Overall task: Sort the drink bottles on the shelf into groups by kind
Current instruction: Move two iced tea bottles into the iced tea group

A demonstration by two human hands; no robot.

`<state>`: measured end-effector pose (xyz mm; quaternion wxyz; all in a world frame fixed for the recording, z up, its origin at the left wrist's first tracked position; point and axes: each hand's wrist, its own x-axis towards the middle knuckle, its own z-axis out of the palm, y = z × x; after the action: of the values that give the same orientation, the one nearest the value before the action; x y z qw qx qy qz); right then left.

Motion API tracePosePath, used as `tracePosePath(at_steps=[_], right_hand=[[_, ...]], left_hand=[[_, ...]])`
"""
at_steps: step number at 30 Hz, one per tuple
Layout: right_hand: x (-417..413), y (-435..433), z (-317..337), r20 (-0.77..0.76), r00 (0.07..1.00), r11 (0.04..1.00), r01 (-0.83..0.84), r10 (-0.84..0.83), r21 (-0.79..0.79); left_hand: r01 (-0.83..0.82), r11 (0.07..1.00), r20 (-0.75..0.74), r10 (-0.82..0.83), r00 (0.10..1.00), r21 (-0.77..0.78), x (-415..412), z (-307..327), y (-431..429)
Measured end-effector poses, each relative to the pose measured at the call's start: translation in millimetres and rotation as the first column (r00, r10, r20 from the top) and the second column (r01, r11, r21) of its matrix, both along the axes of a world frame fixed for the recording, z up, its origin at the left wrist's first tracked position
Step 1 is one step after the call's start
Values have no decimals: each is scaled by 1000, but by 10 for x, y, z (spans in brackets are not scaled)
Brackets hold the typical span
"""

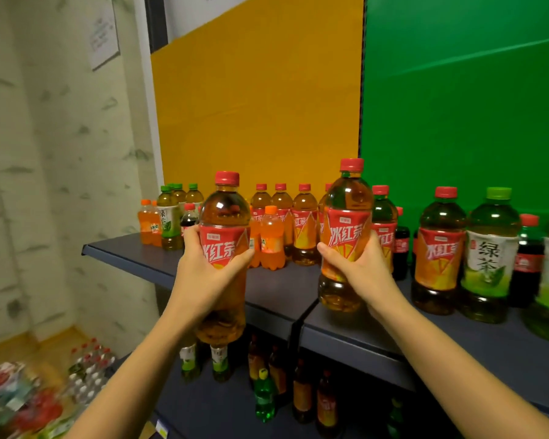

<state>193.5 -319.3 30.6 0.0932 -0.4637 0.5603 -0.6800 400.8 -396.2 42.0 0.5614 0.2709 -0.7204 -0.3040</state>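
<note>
My left hand (203, 274) grips a large red-capped iced black tea bottle (224, 217), held upright in front of the shelf's edge. My right hand (358, 264) grips a second iced black tea bottle (346, 217) of the same kind, held just over the dark shelf (276, 289). Behind them stands a row of small iced black tea bottles (305, 226) with a small orange soda (271, 239) in front. At the far left are green tea bottles (168, 220), orange sodas (146, 226) and a small cola (189, 217). To the right stand another iced black tea (438, 255), a large green tea (488, 258) and colas (528, 258).
Yellow (257, 106) and green (463, 99) panels back the shelf. A lower shelf (222, 403) holds more green tea, iced tea and green soda bottles. On the floor at lower left sit packs of water bottles (89, 365) and wrapped goods (16, 400). A wallpapered wall stands left.
</note>
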Motion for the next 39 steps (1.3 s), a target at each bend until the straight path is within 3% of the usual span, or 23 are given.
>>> tracePosePath(at_steps=[14,24,39], right_hand=[[-364,-827,193,-50,982,984,181,-181,-1],[-359,-1040,1,-50,934,935,354,-352,14],[-356,-1294,-234,-55,883,877,470,-466,104]], left_hand=[[295,955,-32,-294,955,16,-949,70,-1153],[521,851,-21,-521,854,68,-1497,-151,-1530],[538,834,2,-543,840,120,-1904,-363,-1785]])
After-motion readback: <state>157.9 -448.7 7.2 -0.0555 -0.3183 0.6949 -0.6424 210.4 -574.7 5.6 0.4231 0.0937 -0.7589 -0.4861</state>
